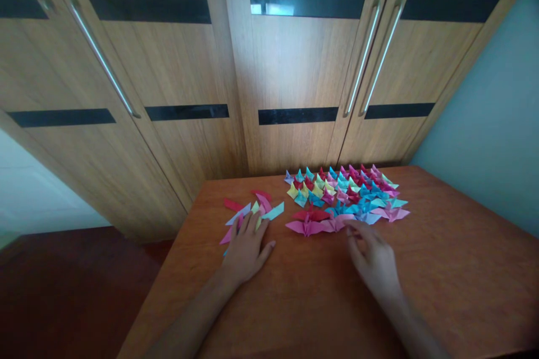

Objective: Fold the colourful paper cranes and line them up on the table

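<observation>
My left hand (247, 248) lies flat on the wooden table (442, 280), fingers spread over the near edge of a small fan of flat coloured paper pieces (256, 208). My right hand (373, 258) rests on the table with its fingers loosely apart, fingertips touching a pink folded paper crane (343, 222) at the front of the group. Behind it, several rows of folded paper cranes (347, 189) in blue, pink, red and yellow stand close together. A larger pink crane (305, 226) and a red one (311, 215) sit between my hands.
Tall wooden wardrobe doors (290, 78) with metal handles stand right behind the table's far edge. A pale blue wall (497, 134) runs along the right. Dark reddish floor (63, 291) lies left of the table.
</observation>
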The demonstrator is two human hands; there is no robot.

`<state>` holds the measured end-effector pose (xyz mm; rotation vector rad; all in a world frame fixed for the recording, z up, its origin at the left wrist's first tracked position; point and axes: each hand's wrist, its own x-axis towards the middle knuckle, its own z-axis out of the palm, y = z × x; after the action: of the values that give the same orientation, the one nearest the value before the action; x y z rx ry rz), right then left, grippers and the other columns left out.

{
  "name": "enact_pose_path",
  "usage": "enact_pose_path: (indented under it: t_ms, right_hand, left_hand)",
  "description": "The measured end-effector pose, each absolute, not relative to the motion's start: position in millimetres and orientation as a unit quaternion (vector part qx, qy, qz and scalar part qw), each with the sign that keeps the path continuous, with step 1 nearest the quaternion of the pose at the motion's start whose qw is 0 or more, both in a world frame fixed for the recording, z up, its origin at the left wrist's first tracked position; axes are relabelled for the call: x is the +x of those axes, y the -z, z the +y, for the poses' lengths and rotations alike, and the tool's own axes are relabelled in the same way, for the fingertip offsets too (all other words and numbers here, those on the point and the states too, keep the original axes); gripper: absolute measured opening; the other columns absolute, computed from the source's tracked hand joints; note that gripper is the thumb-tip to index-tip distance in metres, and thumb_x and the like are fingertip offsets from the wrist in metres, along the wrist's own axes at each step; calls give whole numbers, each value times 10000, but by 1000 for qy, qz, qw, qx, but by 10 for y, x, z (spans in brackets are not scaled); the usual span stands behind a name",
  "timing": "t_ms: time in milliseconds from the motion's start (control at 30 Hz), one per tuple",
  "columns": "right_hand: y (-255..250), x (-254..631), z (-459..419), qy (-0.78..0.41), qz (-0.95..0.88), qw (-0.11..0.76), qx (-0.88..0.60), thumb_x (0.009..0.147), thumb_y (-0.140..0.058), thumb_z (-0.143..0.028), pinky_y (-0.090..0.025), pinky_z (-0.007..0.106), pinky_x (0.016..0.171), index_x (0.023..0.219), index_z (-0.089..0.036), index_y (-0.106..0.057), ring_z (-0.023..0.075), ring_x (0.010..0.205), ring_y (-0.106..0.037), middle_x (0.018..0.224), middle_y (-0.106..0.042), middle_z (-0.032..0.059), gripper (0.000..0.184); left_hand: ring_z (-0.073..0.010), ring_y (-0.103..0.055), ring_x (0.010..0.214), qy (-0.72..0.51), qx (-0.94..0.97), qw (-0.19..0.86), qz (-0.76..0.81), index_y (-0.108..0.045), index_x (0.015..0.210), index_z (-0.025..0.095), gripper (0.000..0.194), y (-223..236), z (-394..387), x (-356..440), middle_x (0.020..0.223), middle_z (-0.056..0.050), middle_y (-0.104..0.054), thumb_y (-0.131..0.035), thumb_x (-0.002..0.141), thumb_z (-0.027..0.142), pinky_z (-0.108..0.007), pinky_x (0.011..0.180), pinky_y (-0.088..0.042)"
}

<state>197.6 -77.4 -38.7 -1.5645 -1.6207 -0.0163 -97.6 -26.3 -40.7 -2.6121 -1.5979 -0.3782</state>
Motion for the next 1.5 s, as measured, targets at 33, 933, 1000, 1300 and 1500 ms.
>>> enact_pose_path:
  t_ms: [33, 933, 1000, 1300, 1500]
  right_hand:
    - [393, 2076, -747, 23, -633, 435, -640, 865, -414, -343, -495, 370, 822, 1057, -203, -601, 227, 911, -612, 1027, -642, 93, 303]
    - [545, 2124, -259, 84, -655, 309, -685, 856, -463, -316, -455, 325, 828, 976, -234, -649, 220, 1016, -537, 1064, -640, 52, 236]
    - [536, 2081, -273, 85, -649, 305, -691, 857, -475, -363, -455, 309, 776, 961, -232, -649, 220, 967, -557, 1004, -656, 58, 241]
    - [511, 1985, -269, 51, -611, 322, -721, 851, -448, -373, -384, 241, 575, 844, -214, -669, 183, 720, -611, 788, -673, 41, 271]
    - [475, 1833, -302, 11, -593, 399, -699, 826, -453, -382, -416, 247, 596, 813, -190, -683, 191, 686, -636, 775, -698, 56, 300]
  left_hand:
    - [-313, -212, 1356, 128, -842, 33, -523, -419, 1327, 239, 527, 395, -244, -943, 1464, -87, -317, -383, 876, 510, -543, 1099, -107]
    - [-257, -408, 1229, 283, -856, -162, -401, -205, 1403, 231, 710, 438, -140, 197, 1342, -94, -450, -561, 789, 273, -448, 1038, -316]
    - [-256, -425, 1208, 292, -858, -167, -389, -250, 1381, 232, 678, 424, -168, 196, 1307, -91, -476, -568, 782, 246, -454, 1029, -328]
    - [-235, -451, 1165, 312, -864, -172, -355, -453, 1235, 253, 466, 329, -277, 122, 1233, -61, -513, -565, 787, 196, -423, 1029, -361]
    - [-271, -373, 1257, 306, -860, -161, -376, -371, 1328, 236, 590, 350, -320, 53, 1369, -91, -401, -591, 781, 267, -463, 1052, -338]
